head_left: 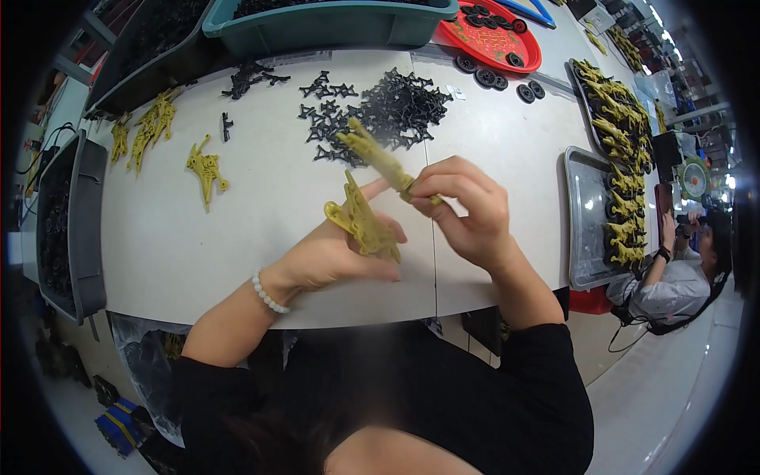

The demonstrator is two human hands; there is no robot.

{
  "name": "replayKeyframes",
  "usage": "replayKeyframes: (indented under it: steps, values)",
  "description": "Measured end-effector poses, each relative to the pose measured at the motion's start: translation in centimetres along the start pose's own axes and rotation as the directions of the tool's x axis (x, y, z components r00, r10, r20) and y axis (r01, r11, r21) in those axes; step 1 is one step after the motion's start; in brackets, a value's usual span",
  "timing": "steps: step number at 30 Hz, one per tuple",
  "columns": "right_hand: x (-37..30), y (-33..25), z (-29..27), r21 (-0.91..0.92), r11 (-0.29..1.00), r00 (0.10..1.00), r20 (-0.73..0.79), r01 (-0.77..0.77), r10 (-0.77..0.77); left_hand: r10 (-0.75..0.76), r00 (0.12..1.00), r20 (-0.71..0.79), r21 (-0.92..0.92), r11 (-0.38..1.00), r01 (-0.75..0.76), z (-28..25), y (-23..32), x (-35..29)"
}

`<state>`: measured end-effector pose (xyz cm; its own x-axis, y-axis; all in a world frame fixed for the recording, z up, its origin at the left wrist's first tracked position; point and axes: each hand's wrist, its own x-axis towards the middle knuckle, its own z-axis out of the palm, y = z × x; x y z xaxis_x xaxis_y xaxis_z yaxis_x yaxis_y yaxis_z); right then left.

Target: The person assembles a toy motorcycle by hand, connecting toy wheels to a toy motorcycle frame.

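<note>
Two yellow parts (364,226) over white table (273,170), fan (694,180) rightward.

Factory-like assembly workshop, large bins (332,33), black parts (402,107) heaped on a white table (269,206), trays (586,229) of yellow pieces (625,204), another person (671,289) nearby

Looped yellow part (363,225), tilted yellow piece (381,164)

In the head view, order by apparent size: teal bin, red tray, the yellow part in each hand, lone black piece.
1. Teal bin
2. Red tray
3. Yellow part in left hand, yellow part in right hand: too alike and blurred to rank
4. Lone black piece
</note>
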<state>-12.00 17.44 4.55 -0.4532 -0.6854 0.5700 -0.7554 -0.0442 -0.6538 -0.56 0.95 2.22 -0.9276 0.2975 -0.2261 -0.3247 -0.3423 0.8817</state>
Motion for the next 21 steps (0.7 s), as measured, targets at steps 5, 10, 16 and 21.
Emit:
replayKeyframes:
  steps: [5,10,16,21]
  values:
    - [0.4,1.3,-2.8,0.441,0.782,0.896,0.151,-0.440,0.418,0.059,0.991,-0.124,-0.260,0.961,-0.090,-1.6,0.8,-0.2]
    - [0.0,4.7,-4.8,0.195,0.651,0.573,0.691,-0.734,0.440,0.244,0.965,-0.096,-0.373,0.890,-0.262,-2.4,0.8,-0.1]
    - [0.3,2.8,-2.6,-0.126,0.928,0.870,0.322,-0.351,0.373,0.247,0.963,-0.106,-0.368,0.890,-0.269,-1.1,0.9,0.0]
    - [0.7,-0.7,0.3,-0.048,0.995,0.980,0.175,-0.086,0.093,0.291,0.952,-0.093,-0.478,0.826,-0.299,-0.2,-0.2,0.2]
